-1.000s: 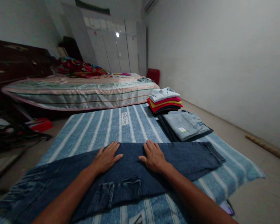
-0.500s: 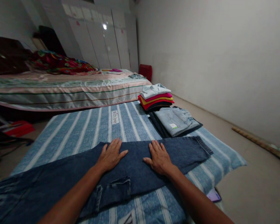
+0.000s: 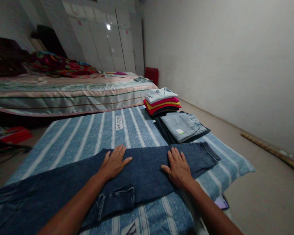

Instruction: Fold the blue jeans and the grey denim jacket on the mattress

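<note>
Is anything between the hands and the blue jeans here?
Nothing visible: the left hand and right hand both rest palm-down directly on the blue jeans. The grey pants lie beyond their far edge, clear of both hands.

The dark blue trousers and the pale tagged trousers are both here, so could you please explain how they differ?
The dark blue trousers are laid out long, while the pale trousers are folded compactly. The dark blue trousers lie under the left hand and right hand; the pale trousers lie untouched on dark folded clothing. Both rest over the striped cover.
</note>
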A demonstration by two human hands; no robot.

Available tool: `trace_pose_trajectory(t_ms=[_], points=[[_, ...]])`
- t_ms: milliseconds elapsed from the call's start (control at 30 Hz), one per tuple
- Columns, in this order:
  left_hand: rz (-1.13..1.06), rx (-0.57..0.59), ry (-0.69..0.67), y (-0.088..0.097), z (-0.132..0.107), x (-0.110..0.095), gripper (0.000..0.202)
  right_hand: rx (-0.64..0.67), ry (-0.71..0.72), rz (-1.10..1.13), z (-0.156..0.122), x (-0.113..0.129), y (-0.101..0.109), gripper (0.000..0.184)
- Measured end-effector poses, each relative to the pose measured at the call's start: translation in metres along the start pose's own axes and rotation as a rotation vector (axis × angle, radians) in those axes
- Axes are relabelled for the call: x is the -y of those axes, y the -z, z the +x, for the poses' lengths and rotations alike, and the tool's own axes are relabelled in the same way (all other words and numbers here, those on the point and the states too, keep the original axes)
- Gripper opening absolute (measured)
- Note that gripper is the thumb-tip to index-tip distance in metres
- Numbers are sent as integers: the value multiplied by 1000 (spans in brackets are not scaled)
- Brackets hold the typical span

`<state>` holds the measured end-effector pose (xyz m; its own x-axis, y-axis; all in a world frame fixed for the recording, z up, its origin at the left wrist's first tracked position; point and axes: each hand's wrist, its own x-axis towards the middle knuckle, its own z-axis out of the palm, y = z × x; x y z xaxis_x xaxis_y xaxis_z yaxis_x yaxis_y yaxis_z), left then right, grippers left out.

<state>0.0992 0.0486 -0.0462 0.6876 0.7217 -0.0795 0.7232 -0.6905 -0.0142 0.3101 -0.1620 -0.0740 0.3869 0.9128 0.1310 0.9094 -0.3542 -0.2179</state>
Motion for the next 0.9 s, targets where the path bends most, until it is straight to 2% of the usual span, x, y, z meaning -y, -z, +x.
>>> trace_pose_trajectory(t_ms=[400, 600, 733, 900], points=[[-20, -10, -3, -2, -2, 1, 69, -61, -113, -127, -26, -36, -2, 75], [-27, 57, 24, 6, -2, -1, 73, -101, -134, -191, -35, -58, 0, 72], [-35, 90, 9, 18, -1, -28, 75, -151, -157, -245, -33, -75, 2, 73], [-143, 89, -144, 19, 5, -78, 76, -115, -166, -269, -30, -92, -7, 75]])
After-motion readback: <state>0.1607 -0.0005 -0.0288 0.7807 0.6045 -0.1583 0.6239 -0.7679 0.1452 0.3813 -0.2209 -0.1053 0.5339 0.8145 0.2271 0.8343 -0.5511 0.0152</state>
